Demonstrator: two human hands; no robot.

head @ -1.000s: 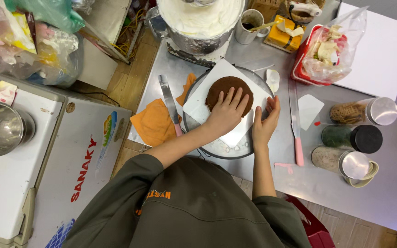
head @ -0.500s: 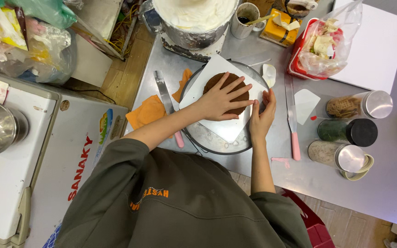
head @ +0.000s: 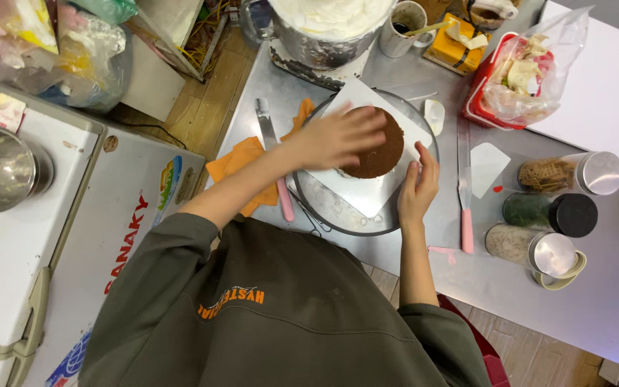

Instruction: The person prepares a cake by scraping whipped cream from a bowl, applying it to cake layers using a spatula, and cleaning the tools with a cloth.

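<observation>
on the steel tabletop a round metal turntable is carrying a white square board with a bare brown cake layer, not yet frosted, the left hand lying flat and released on it, the right hand resting open-fingered against the board's edge.

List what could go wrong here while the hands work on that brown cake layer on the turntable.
1. The left hand presses flat on the brown cake layer; too much pressure might crack or shift it.
2. The white square board overhangs the round turntable, steadied only by the right hand at its edge, so it could slide.
3. The pink-handled spatula lies close by the left forearm and may be knocked off the orange cloth.
</observation>
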